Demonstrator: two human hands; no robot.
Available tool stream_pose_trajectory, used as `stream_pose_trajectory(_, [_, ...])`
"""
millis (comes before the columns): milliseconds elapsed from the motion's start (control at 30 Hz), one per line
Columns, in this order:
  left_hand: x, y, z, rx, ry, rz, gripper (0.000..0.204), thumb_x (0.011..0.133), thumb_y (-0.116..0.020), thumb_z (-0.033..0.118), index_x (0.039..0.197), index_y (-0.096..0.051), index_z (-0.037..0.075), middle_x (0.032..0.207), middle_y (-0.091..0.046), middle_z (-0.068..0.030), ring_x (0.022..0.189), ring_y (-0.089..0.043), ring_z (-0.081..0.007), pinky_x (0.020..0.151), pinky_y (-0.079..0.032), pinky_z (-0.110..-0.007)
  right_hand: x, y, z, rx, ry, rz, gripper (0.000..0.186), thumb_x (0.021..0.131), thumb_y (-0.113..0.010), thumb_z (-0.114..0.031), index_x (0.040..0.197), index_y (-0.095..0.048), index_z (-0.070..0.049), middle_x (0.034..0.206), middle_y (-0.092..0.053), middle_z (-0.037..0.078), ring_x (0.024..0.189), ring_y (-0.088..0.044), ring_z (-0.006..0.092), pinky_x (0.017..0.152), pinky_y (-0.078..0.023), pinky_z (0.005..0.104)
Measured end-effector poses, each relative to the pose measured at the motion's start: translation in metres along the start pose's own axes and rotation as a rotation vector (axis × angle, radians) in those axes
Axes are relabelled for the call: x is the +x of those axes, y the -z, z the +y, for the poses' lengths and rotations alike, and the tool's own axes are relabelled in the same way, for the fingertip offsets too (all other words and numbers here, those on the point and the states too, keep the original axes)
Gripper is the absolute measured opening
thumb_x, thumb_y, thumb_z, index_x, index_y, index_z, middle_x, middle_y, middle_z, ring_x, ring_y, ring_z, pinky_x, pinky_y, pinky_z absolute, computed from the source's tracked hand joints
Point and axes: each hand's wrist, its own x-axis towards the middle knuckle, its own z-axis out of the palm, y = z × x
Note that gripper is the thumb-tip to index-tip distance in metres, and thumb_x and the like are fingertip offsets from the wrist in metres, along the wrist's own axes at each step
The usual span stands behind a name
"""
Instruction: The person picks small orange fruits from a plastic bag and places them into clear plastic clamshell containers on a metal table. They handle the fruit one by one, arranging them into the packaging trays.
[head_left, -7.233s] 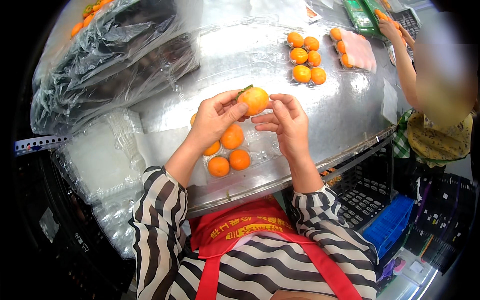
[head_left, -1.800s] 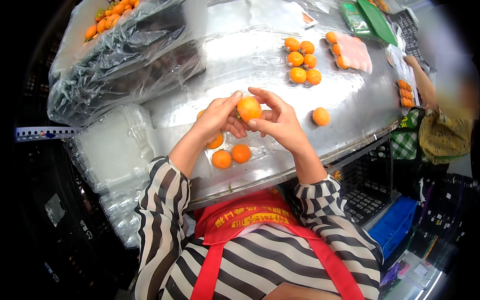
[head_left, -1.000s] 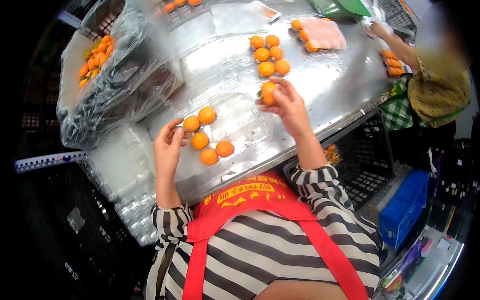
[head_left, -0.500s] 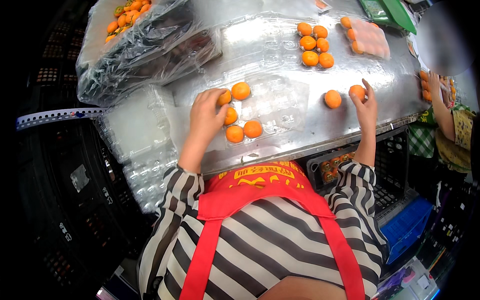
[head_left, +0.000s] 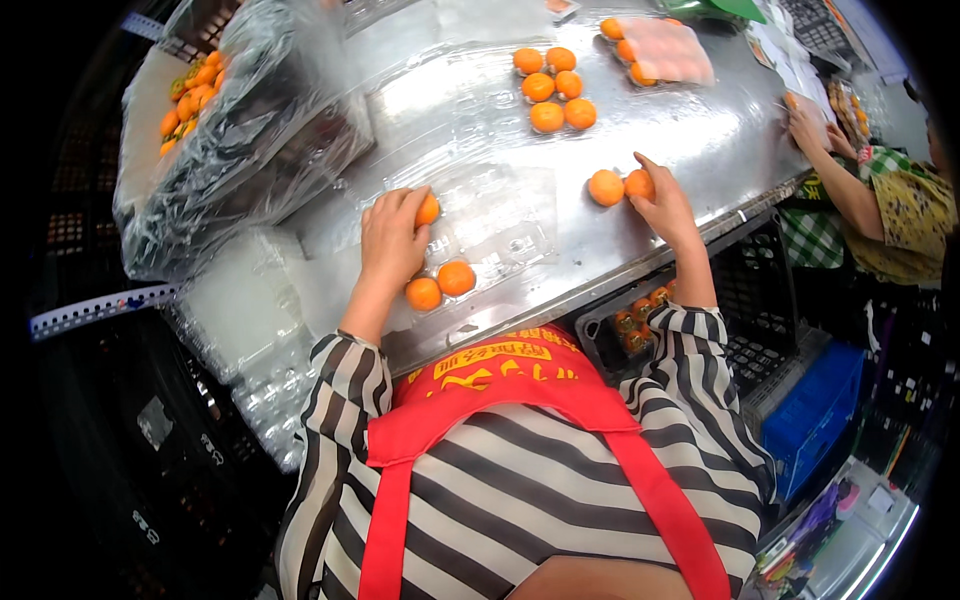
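My left hand (head_left: 393, 240) curls over persimmons at the left of a clear plastic tray (head_left: 510, 230), its fingers round an orange persimmon (head_left: 428, 209) and hiding others. Two more persimmons (head_left: 456, 278) sit in the tray's near cups. My right hand (head_left: 658, 204), to the right of the tray, has thumb and fingers round a persimmon (head_left: 638, 182) resting on the steel table (head_left: 690, 130). A loose persimmon (head_left: 605, 188) lies just left of it.
A plastic-lined crate of persimmons (head_left: 188, 100) stands upper left, above stacked empty trays (head_left: 245, 310). A filled tray (head_left: 550, 88) and pink-covered tray (head_left: 665, 48) lie farther back. A co-worker's arm (head_left: 845, 185) reaches in at right. Below the edge are crates (head_left: 805, 410).
My right hand has lowered its raised persimmon onto the table, right of a loose one. My left hand has moved from the tray's edge onto its fruit. The co-worker's hands have shifted.
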Motion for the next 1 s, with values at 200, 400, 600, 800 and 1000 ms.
stream_pose_trajectory(200, [0.003, 0.008, 0.006, -0.05, 0.096, -0.026, 0.066, 0.072, -0.066, 0.004, 0.135, -0.047, 0.013, 0.113, -0.056, -0.0107, 0.106, -0.054, -0.0281, 0.093, -0.04, -0.04, -0.004, 0.008, -0.003, 0.072, -0.133, -0.002, 0.068, 0.076, -0.07, -0.014, 0.139, -0.045, -0.013, 0.124, -0.053, 0.017, 0.116, -0.053, 0.0323, 0.097, -0.044, 0.0377])
stream_pose_trajectory(400, [0.001, 0.039, 0.027, -1.074, 0.291, -0.016, 0.069, 0.082, -0.068, 0.011, 0.142, -0.034, 0.006, 0.117, -0.054, -0.0113, 0.107, -0.058, -0.021, 0.091, -0.049, -0.033, -0.014, 0.015, -0.001, 0.181, -0.092, 0.354, 0.046, 0.082, -0.068, -0.014, 0.126, -0.058, -0.005, 0.122, -0.058, 0.015, 0.113, -0.056, 0.0259, 0.096, -0.044, 0.0361])
stream_pose_trajectory(600, [-0.004, 0.047, 0.054, -1.548, 0.304, -0.2, 0.075, 0.083, -0.07, 0.026, 0.144, -0.03, 0.006, 0.121, -0.059, -0.0158, 0.109, -0.06, -0.0232, 0.092, -0.05, -0.034, -0.023, 0.011, -0.06, 0.777, -0.046, 0.377, 0.026, 0.096, -0.057, -0.02, 0.106, -0.068, 0.001, 0.096, -0.069, 0.007, 0.088, -0.063, 0.0139, 0.082, -0.05, 0.0274])
stream_pose_trajectory(800, [-0.007, 0.045, 0.067, -1.715, 0.341, -0.268, 0.06, 0.092, -0.06, 0.028, 0.14, -0.034, 0.004, 0.118, -0.059, -0.0189, 0.102, -0.065, -0.0301, 0.086, -0.056, -0.034, -0.03, -0.012, -0.12, 1.087, 0.121, -0.011, 0.022, 0.093, -0.056, -0.013, 0.105, -0.066, 0.003, 0.107, -0.067, 0.01, 0.101, -0.062, 0.0164, 0.088, -0.048, 0.0298])
stream_pose_trajectory(1000, [-0.011, 0.042, 0.072, -1.837, 0.375, -0.339, 0.039, 0.099, -0.049, 0.027, 0.129, -0.041, 0.004, 0.116, -0.06, -0.0157, 0.102, -0.065, -0.0264, 0.086, -0.055, -0.038, -0.033, -0.04, -0.168, 1.497, 0.262, -0.327, 0.064, 0.078, -0.07, -0.006, 0.136, -0.042, 0.0, 0.136, -0.05, 0.015, 0.126, -0.048, 0.0232, 0.104, -0.039, 0.0361])
